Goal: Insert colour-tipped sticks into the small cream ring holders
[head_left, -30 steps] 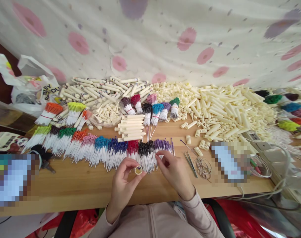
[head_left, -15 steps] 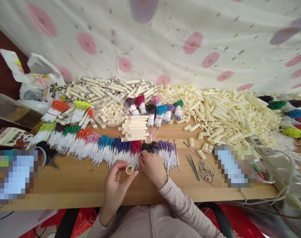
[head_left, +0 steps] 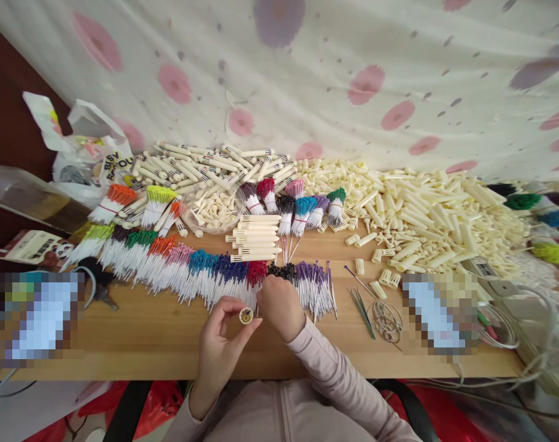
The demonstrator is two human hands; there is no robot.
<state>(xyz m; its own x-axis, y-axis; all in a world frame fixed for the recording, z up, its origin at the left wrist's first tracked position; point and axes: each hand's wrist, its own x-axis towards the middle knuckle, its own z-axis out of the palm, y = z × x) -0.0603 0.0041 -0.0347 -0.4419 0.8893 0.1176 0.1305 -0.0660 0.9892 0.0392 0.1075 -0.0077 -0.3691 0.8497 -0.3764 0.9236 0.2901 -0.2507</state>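
1. One left hand (head_left: pixel 223 336) is gripping a round, cream plastic barrel (head_left: pixel 246 316) between thumb and fingers, its open end facing up, above the near part of the wooden table (head_left: pixel 159 344).
2. The right hand (head_left: pixel 281 306) is curling just right of it, over the red-topped (head_left: pixel 257 270) and black-topped white refill sticks (head_left: pixel 281 270); whether it is gripping any, I cannot tell.
3. Cream pen bodies (head_left: pixel 256 236) are lying stacked beyond.

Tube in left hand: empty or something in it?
Not empty: a dark bit shows inside the pale tube in the left hand; too small to identify.
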